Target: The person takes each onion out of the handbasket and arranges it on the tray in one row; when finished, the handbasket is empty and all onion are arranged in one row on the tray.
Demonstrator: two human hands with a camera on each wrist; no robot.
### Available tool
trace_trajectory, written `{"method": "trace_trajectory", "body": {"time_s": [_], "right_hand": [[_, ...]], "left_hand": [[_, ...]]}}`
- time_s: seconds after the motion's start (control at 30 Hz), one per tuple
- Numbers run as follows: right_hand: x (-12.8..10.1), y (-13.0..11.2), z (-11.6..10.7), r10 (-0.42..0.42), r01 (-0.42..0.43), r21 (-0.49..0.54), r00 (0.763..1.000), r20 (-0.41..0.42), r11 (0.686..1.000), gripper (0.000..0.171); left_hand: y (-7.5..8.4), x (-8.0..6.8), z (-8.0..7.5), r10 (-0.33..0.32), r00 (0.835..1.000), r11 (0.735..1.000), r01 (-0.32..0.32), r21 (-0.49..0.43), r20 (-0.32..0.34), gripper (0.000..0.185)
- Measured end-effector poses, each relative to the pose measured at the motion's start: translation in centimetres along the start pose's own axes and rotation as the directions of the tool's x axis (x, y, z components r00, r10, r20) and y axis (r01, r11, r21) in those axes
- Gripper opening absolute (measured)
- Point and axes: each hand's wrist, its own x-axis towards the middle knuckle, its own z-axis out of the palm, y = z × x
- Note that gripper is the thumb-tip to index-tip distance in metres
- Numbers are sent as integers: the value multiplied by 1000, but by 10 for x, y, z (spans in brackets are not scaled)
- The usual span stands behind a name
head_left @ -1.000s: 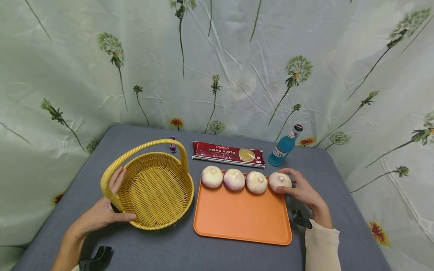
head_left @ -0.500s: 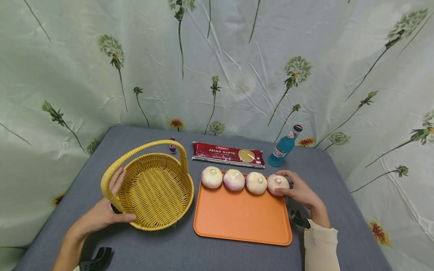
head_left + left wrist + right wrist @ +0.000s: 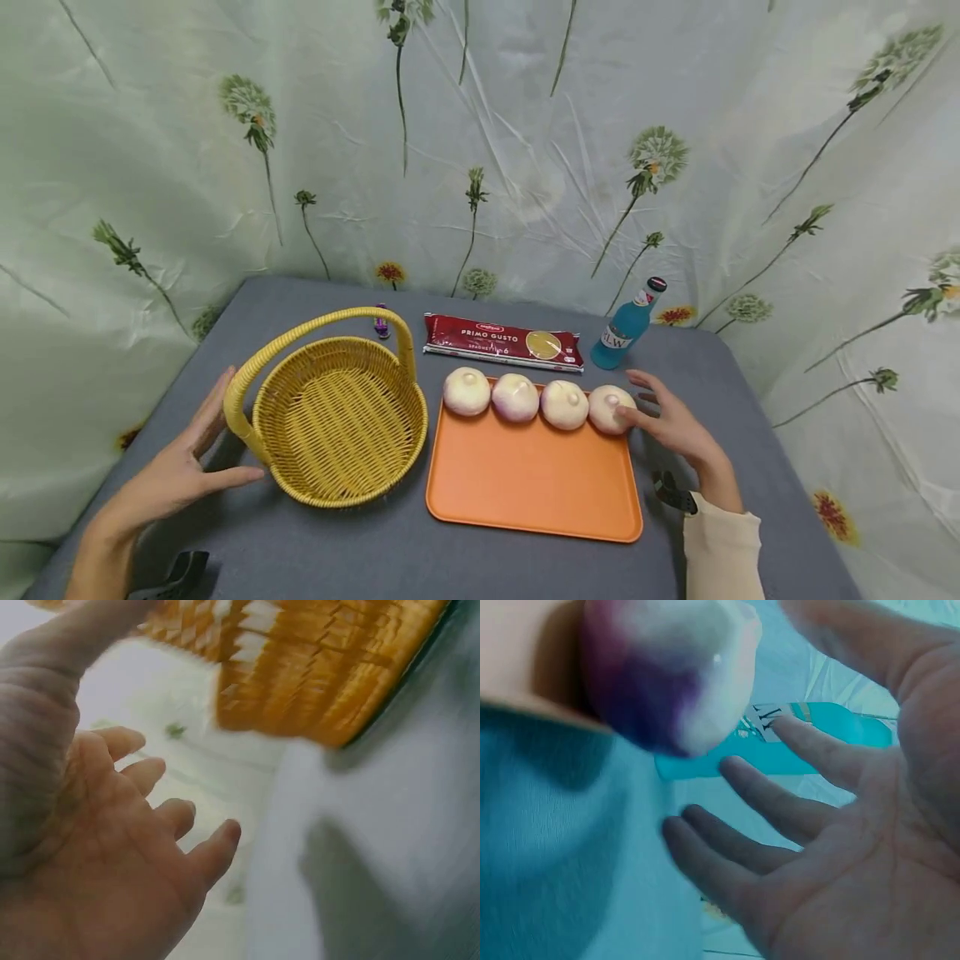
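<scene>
Several white-and-purple turnips stand in a row along the far edge of the orange tray [image 3: 536,487]. The rightmost turnip [image 3: 606,408] has my right hand [image 3: 678,429] just to its right, fingers spread apart and thumb tip overlapping it in the head view. In the right wrist view a gap shows between those fingers and the turnip [image 3: 667,671]. On the left sits a yellow wicker basket [image 3: 341,433] with a tall arched handle, nothing inside. My left hand [image 3: 168,471] is off its left side, fingers extended and palm facing the basket wall [image 3: 300,675].
Behind the tray lies a red spaghetti packet [image 3: 502,342]. A blue bottle [image 3: 628,325] stands at the back right, close beyond my right fingers. A small purple item [image 3: 381,323] lies behind the basket handle. A flowered curtain [image 3: 480,150] hangs behind the grey table [image 3: 360,554].
My left hand has let go of the basket and drawn back to the left. The rightmost turnip shifted slightly left, toward its neighbour, then my right hand released it and opened.
</scene>
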Motion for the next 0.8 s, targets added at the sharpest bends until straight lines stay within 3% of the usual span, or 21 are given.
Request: {"method": "trace_trajectory", "body": {"time_s": [0.1,0.17,0.23,0.27,0.37,0.43,0.6,0.67,0.73,0.8], "right_hand": [[-6,2,-7,-32,29,-40,996,-82,999,71],[-12,4,-13,-69,56,-89,985,-156,994,67],[-18,5,-19,-114,83,-145,969,-220,986,64],[-22,6,-21,-136,94,-174,959,-247,980,63],[-30,9,-24,-208,134,-251,932,-297,959,60],[-35,12,-24,-257,163,-295,913,-318,942,58],[-48,19,-21,-344,171,-442,872,-349,880,55],[-53,22,-19,-346,124,-524,870,-350,842,56],[-58,26,-16,-319,57,-597,884,-343,800,59],[-62,29,-13,-286,0,-648,898,-336,762,63]], "left_hand": [[0,-6,-15,116,988,983,-100,154,-99,110],[3,-5,-22,233,955,940,-173,295,-185,100],[6,-1,-27,351,902,865,-209,456,-253,85],[8,0,-30,385,881,823,-192,535,-276,77],[15,3,-37,455,838,690,-118,714,-301,65],[18,3,-42,426,856,614,-35,788,-294,68],[20,0,-49,334,907,492,62,868,-255,72],[18,-3,-52,341,910,449,63,892,-236,72],[17,-5,-53,372,902,413,51,909,-219,72],[16,-6,-53,447,872,394,7,919,-198,76]]}}
